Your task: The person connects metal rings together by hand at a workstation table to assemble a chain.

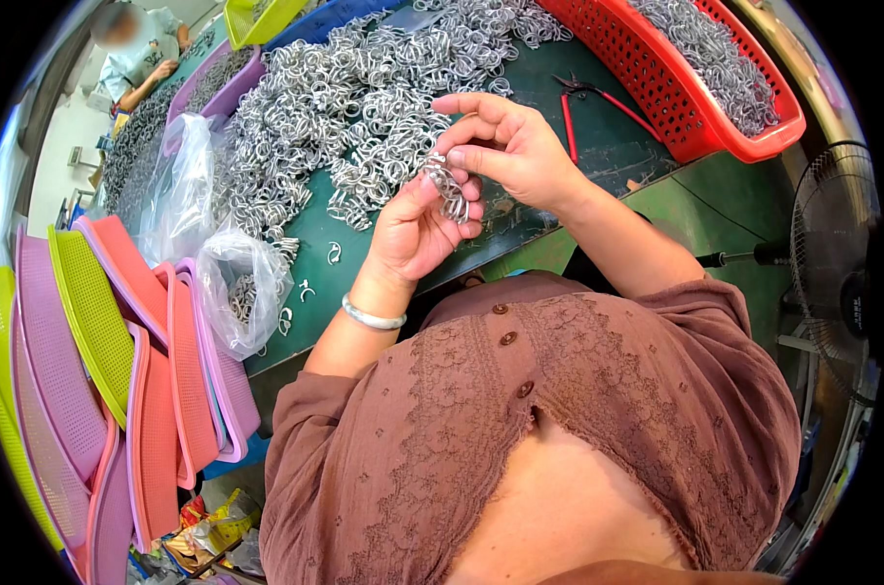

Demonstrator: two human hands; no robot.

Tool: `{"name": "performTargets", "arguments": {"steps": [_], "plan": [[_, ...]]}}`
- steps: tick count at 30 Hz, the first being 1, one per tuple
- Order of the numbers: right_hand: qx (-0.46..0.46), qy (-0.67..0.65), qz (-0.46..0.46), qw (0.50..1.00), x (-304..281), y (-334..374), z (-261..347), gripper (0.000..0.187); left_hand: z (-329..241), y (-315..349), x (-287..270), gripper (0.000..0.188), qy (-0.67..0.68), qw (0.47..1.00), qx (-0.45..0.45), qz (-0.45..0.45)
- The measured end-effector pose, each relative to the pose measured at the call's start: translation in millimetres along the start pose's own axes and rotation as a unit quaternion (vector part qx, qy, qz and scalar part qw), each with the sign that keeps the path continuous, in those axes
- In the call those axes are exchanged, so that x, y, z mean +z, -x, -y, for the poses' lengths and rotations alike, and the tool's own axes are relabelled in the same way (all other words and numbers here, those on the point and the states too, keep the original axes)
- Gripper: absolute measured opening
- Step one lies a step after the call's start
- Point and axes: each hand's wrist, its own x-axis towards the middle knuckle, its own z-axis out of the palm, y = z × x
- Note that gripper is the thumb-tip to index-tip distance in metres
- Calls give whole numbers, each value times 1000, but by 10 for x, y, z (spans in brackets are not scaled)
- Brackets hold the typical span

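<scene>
My left hand (418, 229), palm up with curled fingers, holds several silver-grey C-shaped rings (452, 200) bunched together. Above it, my right hand (520, 146) has its thumb and a fingertip pinched at the top of that bunch, while the index finger reaches out past it. Whether a single ring sits in that pinch is hard to make out. Right behind both hands spreads a big heap of the same rings (364, 88) on the dark green table (520, 219). A few loose rings (306, 291) lie near the table's front edge, left of my left wrist.
Red-handled pliers (571, 127) lie beside a red basket (647, 73) full of rings. Clear plastic bags (242, 292) stand left of the heap. Stacked coloured baskets (150, 390) crowd the left side. A fan (837, 263) is at right; another person (140, 58) works far left.
</scene>
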Motion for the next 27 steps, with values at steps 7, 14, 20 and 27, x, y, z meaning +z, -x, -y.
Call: {"name": "performTargets", "arguments": {"steps": [7, 14, 20, 27], "plan": [[-28, 6, 6, 1000, 18, -31, -46, 41, 1, 13, -11, 31, 68, 995, -35, 60], [-32, 2, 14, 999, 43, -32, -24, 40, 5, 24, 29, 32, 88, 993, -53, 63], [-44, 39, 13, 998, 42, -23, -23, 39, 11, 27, 26, 36, 91, 992, -58, 60], [-74, 77, 8, 994, 8, -21, -58, 38, 14, 36, 39, 46, 75, 995, -57, 32]]}}
